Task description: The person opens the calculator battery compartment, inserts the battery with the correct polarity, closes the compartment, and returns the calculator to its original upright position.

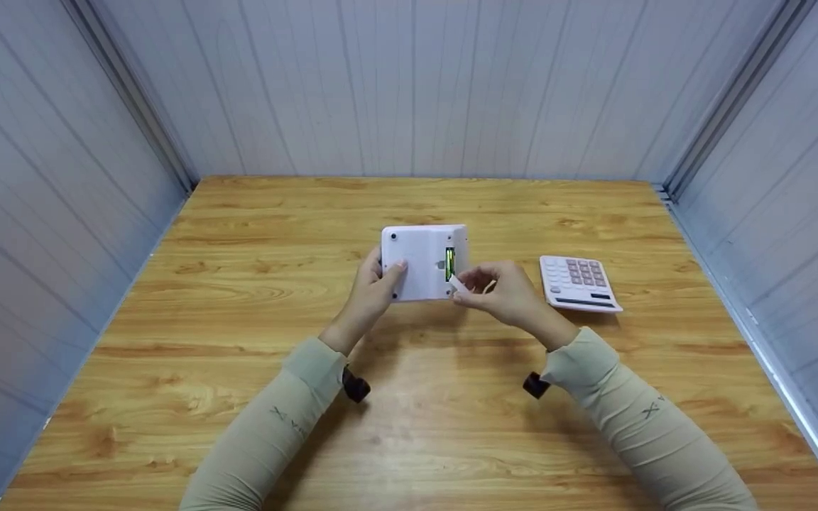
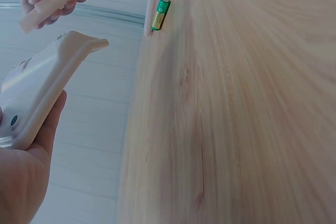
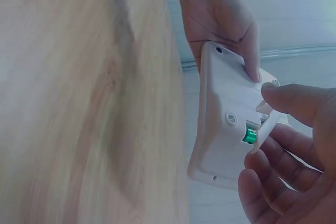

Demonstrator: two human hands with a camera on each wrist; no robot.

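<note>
A white calculator (image 1: 416, 266), back side toward me, is held above the table by my left hand (image 1: 373, 284), thumb across its back. In its open battery slot sits a green battery (image 1: 449, 262); the right wrist view shows the end of this green battery (image 3: 250, 135) too. My right hand (image 1: 505, 294) pinches a small white battery cover (image 1: 458, 284) close to the slot's near end. From the left wrist, the cover (image 2: 46, 9) appears between thumb and fingers. Whether it touches the calculator I cannot tell.
A second calculator (image 1: 579, 284), pale with pink keys, lies face up on the wooden table (image 1: 274, 227) to the right. Beside it the left wrist view shows a loose green battery (image 2: 161, 14). Pale panel walls (image 1: 409, 92) stand behind and at both sides.
</note>
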